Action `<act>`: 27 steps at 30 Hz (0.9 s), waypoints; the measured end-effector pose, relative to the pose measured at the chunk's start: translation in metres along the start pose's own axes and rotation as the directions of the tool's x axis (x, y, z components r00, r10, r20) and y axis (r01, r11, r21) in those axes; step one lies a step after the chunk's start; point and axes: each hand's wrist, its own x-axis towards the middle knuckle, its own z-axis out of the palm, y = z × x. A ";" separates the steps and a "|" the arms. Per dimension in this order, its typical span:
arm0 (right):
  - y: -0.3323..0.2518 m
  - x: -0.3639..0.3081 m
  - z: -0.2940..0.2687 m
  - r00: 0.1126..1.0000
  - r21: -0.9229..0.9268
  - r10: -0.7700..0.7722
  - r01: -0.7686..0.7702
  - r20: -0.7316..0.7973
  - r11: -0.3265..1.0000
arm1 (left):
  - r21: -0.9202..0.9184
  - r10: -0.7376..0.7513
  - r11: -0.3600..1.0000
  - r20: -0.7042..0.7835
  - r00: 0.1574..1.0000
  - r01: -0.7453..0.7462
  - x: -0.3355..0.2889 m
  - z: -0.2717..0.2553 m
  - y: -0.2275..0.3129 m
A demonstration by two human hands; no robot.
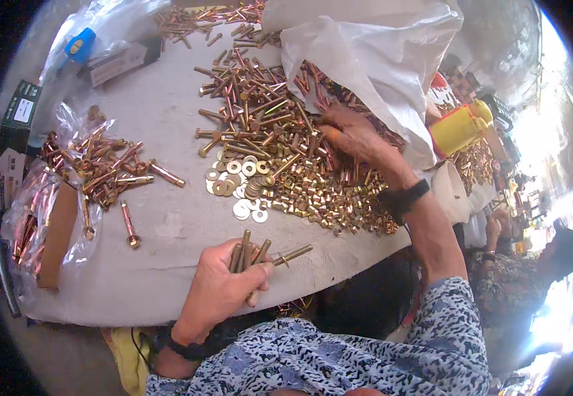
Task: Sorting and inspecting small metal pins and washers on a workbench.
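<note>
Near the table's front edge, my left hand (217,280) is closed round several brass-coloured bolts (249,257). One of them sticks out to the right with a washer on its shank. My right hand (352,132) reaches into the right side of a big heap of bolts (253,112), beside a white plastic sack (379,53). Its fingers are curled together; what they hold, if anything, is hidden. Flat washers (237,175) lie at the heap's near left. Small metal nuts or sleeves (326,198) spread below my right hand.
To the left lie assembled anchor bolts (111,162), with a bagged lot beside a cardboard piece (57,237). A dark green box (22,105) and a blue object (80,45) stand farther back. At right is a yellow container (458,130); another person (524,270) sits beyond.
</note>
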 end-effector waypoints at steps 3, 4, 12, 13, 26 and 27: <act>-0.001 -0.024 -0.003 0.999 -0.046 -0.035 0.037 0.040 0.998 | -0.011 0.027 1.000 0.001 1.000 -0.027 -0.001 0.000 -0.003; -0.002 -0.028 -0.001 0.998 -0.011 -0.057 0.057 0.002 0.998 | -0.005 0.028 1.000 -0.003 1.000 -0.028 -0.001 0.000 -0.002; -0.018 -0.066 -0.014 0.995 0.132 -0.015 0.028 -0.097 0.991 | 0.016 0.056 0.998 -0.025 0.998 -0.056 0.003 0.005 -0.007; -0.019 -0.068 -0.013 0.989 0.139 -0.022 0.043 -0.147 0.989 | 0.028 0.056 0.998 -0.036 0.998 -0.055 0.002 0.006 -0.007; 0.096 -0.019 0.027 0.935 -0.152 -0.353 0.342 -0.048 0.927 | 0.063 0.044 0.997 -0.115 0.992 -0.037 0.001 0.012 -0.004; 0.084 -0.019 0.020 0.955 -0.241 -0.296 0.295 0.032 0.925 | 0.061 0.048 0.997 -0.110 0.993 -0.041 0.000 0.011 -0.005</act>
